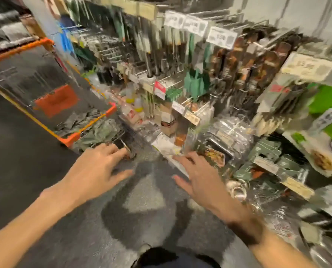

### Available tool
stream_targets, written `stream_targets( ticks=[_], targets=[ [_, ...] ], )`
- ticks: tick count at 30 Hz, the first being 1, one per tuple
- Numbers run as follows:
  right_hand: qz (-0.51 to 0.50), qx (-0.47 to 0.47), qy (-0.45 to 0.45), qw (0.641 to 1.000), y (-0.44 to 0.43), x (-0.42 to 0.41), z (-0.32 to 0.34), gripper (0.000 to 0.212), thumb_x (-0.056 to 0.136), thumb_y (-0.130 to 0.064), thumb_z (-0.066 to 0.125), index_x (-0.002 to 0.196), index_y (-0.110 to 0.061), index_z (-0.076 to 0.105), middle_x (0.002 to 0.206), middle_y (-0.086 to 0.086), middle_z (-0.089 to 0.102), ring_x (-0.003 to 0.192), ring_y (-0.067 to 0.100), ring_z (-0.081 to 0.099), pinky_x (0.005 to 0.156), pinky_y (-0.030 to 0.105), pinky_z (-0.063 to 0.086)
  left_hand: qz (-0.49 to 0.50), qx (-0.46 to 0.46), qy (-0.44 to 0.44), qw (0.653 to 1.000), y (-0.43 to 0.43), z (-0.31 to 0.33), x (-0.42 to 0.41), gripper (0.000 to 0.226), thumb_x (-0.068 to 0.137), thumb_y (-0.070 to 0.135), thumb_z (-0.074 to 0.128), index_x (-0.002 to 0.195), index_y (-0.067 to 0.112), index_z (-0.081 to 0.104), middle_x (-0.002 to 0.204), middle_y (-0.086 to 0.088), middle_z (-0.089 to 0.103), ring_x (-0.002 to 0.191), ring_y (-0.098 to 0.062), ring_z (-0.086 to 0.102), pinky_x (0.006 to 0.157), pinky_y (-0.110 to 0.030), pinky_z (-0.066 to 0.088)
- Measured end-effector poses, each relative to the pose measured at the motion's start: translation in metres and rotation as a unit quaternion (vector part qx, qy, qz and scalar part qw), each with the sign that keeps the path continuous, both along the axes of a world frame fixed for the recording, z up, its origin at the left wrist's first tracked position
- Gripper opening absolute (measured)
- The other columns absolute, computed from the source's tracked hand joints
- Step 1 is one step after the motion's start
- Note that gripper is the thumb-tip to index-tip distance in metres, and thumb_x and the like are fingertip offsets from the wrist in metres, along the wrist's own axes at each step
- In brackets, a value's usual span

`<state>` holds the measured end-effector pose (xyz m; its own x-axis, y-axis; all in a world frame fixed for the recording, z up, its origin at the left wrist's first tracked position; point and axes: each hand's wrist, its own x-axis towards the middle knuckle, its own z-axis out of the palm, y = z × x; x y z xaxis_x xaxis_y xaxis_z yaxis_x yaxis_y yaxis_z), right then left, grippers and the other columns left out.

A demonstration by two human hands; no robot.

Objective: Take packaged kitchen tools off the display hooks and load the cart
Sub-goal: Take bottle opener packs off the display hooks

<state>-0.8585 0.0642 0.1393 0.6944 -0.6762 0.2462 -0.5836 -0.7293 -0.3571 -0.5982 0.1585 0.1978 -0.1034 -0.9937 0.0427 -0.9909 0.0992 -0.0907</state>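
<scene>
The picture is blurred by motion. An orange-rimmed wire cart (87,125) stands at the left with several dark packages (78,120) lying in its basket. My left hand (95,167) hovers below the cart's near corner, fingers spread and holding nothing. My right hand (198,176) reaches with straight fingers toward packaged goods low on the display, also empty. Packaged kitchen tools (161,55) hang in rows on hooks across the display wall ahead and to the right.
Price tags (221,37) hang above the hooks. Green bags (196,80) hang mid-display, and clear-wrapped trays (227,136) and boxes crowd the lower shelves on the right. Grey floor (142,200) lies between my arms. My dark shoe (161,256) shows at the bottom.
</scene>
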Motion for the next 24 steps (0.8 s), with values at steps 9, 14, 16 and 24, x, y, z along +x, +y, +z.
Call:
stream_targets(
  ticks=[9, 14, 16, 24],
  targets=[
    [0.124, 0.056, 0.088, 0.987, -0.017, 0.229, -0.037, 0.05, 0.096, -0.035, 0.058, 0.142, -0.02, 0.047, 0.121, 0.012, 0.051, 0.108, 0.032, 0.052, 0.078, 0.047, 0.054, 0.227, 0.008, 0.035, 0.973, 0.037, -0.064, 0.185, 0.045, 0.087, 0.054, 0.061, 0.115, 0.019, 0.066, 0.1, -0.007, 0.066, 0.093, -0.034, 0.064, 0.069, -0.044, 0.052],
    [0.151, 0.091, 0.097, 0.979, -0.057, 0.334, -0.073, 0.041, 0.093, -0.026, 0.062, 0.133, -0.017, 0.057, 0.112, 0.014, 0.054, 0.101, 0.036, 0.057, 0.081, 0.043, 0.049, 0.346, 0.058, 0.113, 0.93, -0.001, -0.104, 0.267, 0.033, 0.095, 0.044, 0.055, 0.118, 0.019, 0.056, 0.104, -0.007, 0.065, 0.105, -0.032, 0.063, 0.08, -0.042, 0.051],
    [0.156, 0.118, 0.12, 0.973, -0.08, 0.372, -0.087, 0.043, 0.097, -0.029, 0.055, 0.14, -0.02, 0.05, 0.121, 0.011, 0.051, 0.111, 0.033, 0.052, 0.09, 0.041, 0.045, 0.367, 0.081, 0.126, 0.918, -0.022, -0.125, 0.298, 0.033, 0.096, 0.042, 0.054, 0.119, 0.018, 0.056, 0.106, -0.007, 0.064, 0.107, -0.032, 0.063, 0.083, -0.043, 0.052],
    [0.171, 0.174, 0.115, 0.963, -0.193, 0.502, -0.145, 0.032, 0.074, -0.013, 0.075, 0.105, -0.005, 0.07, 0.087, 0.018, 0.063, 0.078, 0.038, 0.066, 0.069, 0.032, 0.052, 0.415, 0.167, 0.189, 0.874, -0.132, -0.182, 0.408, 0.025, 0.095, 0.029, 0.055, 0.115, 0.014, 0.058, 0.112, -0.013, 0.065, 0.106, -0.037, 0.062, 0.083, -0.044, 0.052]
  ],
)
